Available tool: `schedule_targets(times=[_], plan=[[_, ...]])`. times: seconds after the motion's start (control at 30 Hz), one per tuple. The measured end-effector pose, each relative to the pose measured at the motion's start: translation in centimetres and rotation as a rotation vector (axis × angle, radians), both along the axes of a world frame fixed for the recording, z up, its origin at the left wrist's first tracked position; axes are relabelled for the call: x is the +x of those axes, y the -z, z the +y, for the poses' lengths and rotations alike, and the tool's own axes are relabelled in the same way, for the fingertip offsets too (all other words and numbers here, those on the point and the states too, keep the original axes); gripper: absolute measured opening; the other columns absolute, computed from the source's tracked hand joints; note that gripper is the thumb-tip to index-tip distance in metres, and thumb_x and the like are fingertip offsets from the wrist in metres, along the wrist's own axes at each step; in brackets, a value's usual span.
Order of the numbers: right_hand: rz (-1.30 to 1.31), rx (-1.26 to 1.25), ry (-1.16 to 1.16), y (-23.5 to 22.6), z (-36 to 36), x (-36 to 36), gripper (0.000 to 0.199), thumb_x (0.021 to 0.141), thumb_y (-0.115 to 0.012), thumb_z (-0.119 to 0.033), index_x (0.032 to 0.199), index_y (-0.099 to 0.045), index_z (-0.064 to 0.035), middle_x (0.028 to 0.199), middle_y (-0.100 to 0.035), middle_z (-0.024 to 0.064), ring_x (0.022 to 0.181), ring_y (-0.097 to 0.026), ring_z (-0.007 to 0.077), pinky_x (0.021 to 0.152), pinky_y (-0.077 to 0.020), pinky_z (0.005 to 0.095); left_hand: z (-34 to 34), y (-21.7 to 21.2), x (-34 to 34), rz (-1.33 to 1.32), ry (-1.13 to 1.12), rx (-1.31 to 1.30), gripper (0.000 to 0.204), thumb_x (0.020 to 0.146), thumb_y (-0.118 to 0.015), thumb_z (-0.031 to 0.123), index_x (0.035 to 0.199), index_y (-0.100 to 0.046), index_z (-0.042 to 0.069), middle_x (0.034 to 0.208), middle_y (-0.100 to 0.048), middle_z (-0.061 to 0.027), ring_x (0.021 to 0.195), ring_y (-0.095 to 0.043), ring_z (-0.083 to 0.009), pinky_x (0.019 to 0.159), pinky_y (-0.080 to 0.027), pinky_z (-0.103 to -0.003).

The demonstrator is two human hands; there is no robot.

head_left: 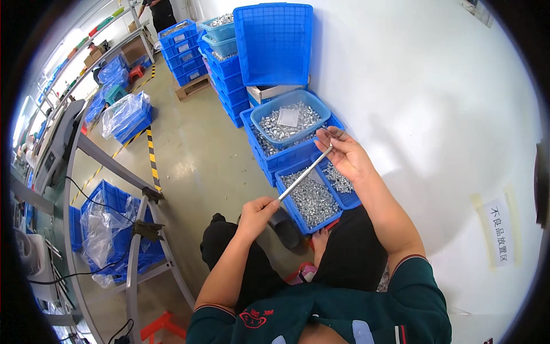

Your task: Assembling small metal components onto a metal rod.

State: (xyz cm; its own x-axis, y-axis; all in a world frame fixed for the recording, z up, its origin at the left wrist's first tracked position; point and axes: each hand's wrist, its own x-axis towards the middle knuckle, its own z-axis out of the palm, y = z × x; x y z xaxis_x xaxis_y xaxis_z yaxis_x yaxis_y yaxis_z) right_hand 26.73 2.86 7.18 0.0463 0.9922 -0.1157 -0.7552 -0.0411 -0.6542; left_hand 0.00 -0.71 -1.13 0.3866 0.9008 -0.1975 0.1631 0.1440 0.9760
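Observation:
A thin silvery metal rod slants up to the right in front of me, above the bins of parts. My left hand is closed round its lower end. Up at the other end, my right hand holds the tip at the thumb, its other fingers loosely curled. Below the rod is a blue basket full of small shiny metal parts. Beside it, under my right wrist, a second blue basket holds more such parts, partly hidden by my forearm.
Farther off, a light-blue basket of metal parts sits on a larger blue crate. An upright blue bin and stacked crates stand behind. A white wall bounds the right; a grey-framed workbench stands left.

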Motion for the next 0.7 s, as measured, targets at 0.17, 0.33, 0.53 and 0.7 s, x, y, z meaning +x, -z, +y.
schedule_targets(times=[0.17, 0.33, 0.53, 0.7], plan=[[0.164, 0.077, 0.038, -0.4, -0.2, -0.5, 0.019, 0.086, -0.041, 0.005, 0.099, -0.054, 0.0014, 0.107, -0.057, 0.0179, 0.108, -0.054, 0.0291, 0.094, -0.0462, 0.0422, -0.2, -0.1, 0.2, -0.024, -0.023, 0.034, 0.023, 0.085, -0.059, 0.021, 0.086, -0.064, -0.001, 0.065, -0.052, 0.0036, 0.061, -0.045, -0.0051, 0.056, -0.038, -0.022], [-0.062, 0.037, -0.093, -0.5, -0.6, 0.3, 0.015, 0.087, -0.049, -0.005, 0.100, -0.055, 0.0011, 0.104, -0.058, 0.0168, 0.104, -0.056, 0.0283, 0.090, -0.0471, 0.0414, -0.3, -0.1, 0.0, -0.009, -0.063, 0.046, 0.023, 0.085, -0.060, 0.021, 0.087, -0.064, -0.001, 0.063, -0.052, 0.0025, 0.061, -0.045, -0.0055, 0.055, -0.038, -0.023], [-0.757, -0.059, -0.046, 0.6, -0.3, 1.7, 0.018, 0.084, -0.062, -0.020, 0.091, -0.060, -0.0034, 0.076, -0.057, 0.0014, 0.068, -0.051, 0.0091, 0.060, -0.0422, 0.0220, -0.4, -0.1, 0.0, 0.047, -0.070, 0.080, 0.025, 0.085, -0.060, 0.023, 0.087, -0.064, -0.002, 0.062, -0.052, 0.0005, 0.060, -0.045, -0.0061, 0.055, -0.038, -0.024], [-0.726, -0.031, 0.124, 1.1, -0.2, 0.4, 0.019, 0.081, -0.066, -0.021, 0.082, -0.060, -0.0037, 0.067, -0.052, -0.0022, 0.058, -0.043, 0.0057, 0.052, -0.0337, 0.0206, -0.1, 0.3, 0.1, 0.046, -0.064, 0.098, 0.025, 0.085, -0.059, 0.023, 0.086, -0.063, -0.001, 0.062, -0.052, -0.0005, 0.060, -0.045, -0.0066, 0.056, -0.039, -0.024]])
